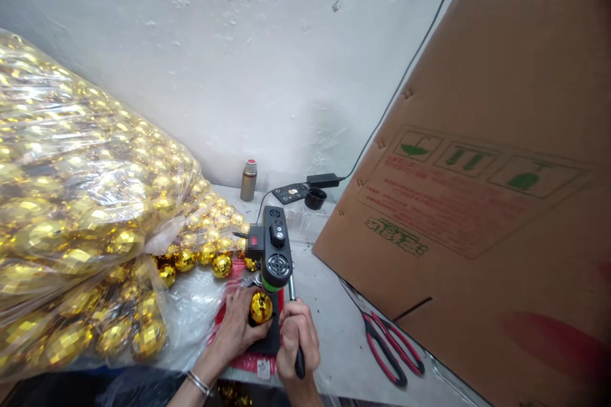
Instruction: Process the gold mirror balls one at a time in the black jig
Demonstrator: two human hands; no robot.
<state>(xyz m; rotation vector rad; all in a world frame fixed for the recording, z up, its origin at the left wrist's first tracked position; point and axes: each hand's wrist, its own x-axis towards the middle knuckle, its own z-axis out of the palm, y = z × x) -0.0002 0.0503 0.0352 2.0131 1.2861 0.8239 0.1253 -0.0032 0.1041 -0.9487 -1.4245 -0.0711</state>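
The left hand [237, 321] pinches 1 gold faceted ball [261, 308] beneath the black lever-operated machine [277, 245], between both hands. The right hand [300, 334] grips the lever handle [300, 365]; scissors [392, 350] lie to its right.

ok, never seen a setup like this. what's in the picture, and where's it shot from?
It's one view, from a camera worn on a person's head, looking forward and down. No robot here: just two bare hands. The left hand holds a shiny gold ball at a small black machine; the right hand grips a black-handled lever beside it. On the pale table, a clear plastic bag of similar balls fills the left; scissors lie at right, near a large cardboard box.
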